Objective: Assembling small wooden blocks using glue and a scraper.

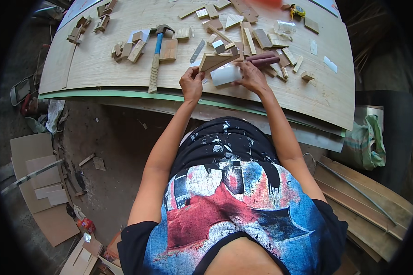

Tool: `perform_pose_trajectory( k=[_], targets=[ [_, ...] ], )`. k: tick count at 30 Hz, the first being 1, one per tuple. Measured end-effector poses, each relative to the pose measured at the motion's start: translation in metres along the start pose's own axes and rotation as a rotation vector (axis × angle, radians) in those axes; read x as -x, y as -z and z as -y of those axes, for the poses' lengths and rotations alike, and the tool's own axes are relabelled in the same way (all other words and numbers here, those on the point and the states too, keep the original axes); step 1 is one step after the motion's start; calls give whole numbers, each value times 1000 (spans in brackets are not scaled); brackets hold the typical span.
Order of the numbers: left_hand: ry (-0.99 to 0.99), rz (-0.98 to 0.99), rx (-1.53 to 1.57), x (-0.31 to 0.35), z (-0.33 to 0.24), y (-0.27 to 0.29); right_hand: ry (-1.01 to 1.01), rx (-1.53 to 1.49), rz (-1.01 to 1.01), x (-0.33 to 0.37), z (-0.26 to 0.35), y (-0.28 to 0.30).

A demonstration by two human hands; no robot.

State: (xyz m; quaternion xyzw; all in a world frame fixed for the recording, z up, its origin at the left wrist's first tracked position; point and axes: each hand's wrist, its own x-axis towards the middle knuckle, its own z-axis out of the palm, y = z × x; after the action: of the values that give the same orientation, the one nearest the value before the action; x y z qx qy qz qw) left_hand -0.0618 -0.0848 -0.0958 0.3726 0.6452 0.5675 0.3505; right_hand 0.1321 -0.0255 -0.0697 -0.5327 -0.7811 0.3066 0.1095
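My left hand (pixel 192 84) is at the near edge of the table, its fingers closed at the lower left end of a pale, angled wooden piece (pixel 214 61). My right hand (pixel 253 79) grips the right end of a white, slightly see-through rectangular piece (pixel 225 76), whose material I cannot make out. That white piece lies just below the wooden one, between my hands. Dark reddish-brown rounded handles (pixel 264 59) lie just beyond my right hand. Left of my left hand, a claw hammer (pixel 157 55) with a blue and tan handle rests on the table.
Many wood offcuts (pixel 261 39) cover the middle of the table (pixel 110 73). A clear jar (pixel 284 28) and a yellow tape measure (pixel 298 11) are at the far right. Small wooden assemblies (pixel 79 30) stand far left. Boards (pixel 362 197) and a green-white sack (pixel 369 144) are at lower right.
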Motion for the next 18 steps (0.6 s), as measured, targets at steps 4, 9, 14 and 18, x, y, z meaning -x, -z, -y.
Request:
perform_pose_trajectory(
  k=[4,9,14,18],
  targets=[
    [33,25,26,3,-2,-7,21,15,-40,4,-4,-5],
    [-19,68,-167,6,6,-9,6,79,-22,1,-11,-5],
    [-56,55,-229,7,4,-12,-211,-279,-176,-1,-17,-5],
    [-70,54,-230,6,5,-13,-181,-398,-276,-1,-16,-10]
  ],
)
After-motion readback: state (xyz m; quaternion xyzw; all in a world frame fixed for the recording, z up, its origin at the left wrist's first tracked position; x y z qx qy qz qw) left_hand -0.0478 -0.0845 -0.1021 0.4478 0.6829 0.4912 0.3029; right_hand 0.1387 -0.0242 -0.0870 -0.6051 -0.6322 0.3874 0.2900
